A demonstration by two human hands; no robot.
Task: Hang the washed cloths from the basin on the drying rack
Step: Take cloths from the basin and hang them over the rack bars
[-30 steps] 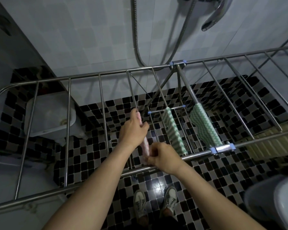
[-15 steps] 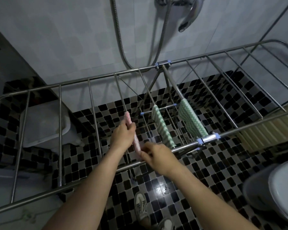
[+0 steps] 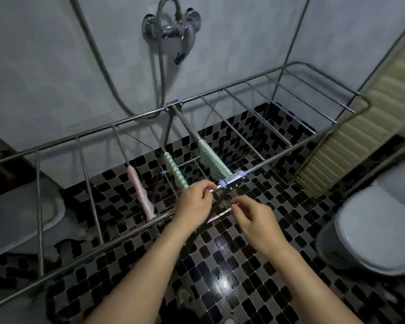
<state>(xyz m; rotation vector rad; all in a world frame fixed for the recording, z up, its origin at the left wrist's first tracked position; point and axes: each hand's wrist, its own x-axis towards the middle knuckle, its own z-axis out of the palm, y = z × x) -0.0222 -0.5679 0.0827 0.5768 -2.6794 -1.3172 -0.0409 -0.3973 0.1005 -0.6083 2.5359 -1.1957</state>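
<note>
At the near rail of the drying rack [image 3: 290, 148], close by its blue-capped hinge clamp [image 3: 232, 180], a person pauses with three cloths hung. The pink cloth [image 3: 139, 190] lies along one rod just short of the near rail, and two green cloths [image 3: 175, 171] [image 3: 214, 162] hang over the rods to its right. Neither hand touches any of them.

The left hand [image 3: 194, 202] has its fingers curled right at the rail; whether they grip the bar or only brush it cannot be told. The right hand [image 3: 255, 220] hovers below and nearer, fingers loosely curled with thumb and forefinger close together, holding nothing that shows.

The white basin [image 3: 21, 218] sits on the floor beneath the rack's left end; whether more cloths wait in it is not visible.

Trouble would most likely start at the hinge. A tug or lean on that rail could jolt the folding frame and shake the narrowly draped cloths off their smooth rods, the bunched pink one first. Reaching the basin means stooping under or around the left end, where an arm could catch a rod. The chequered tiles [image 3: 220, 244] shine as if wet, so a hurried step by the toilet [image 3: 372, 230] could slip.
</note>
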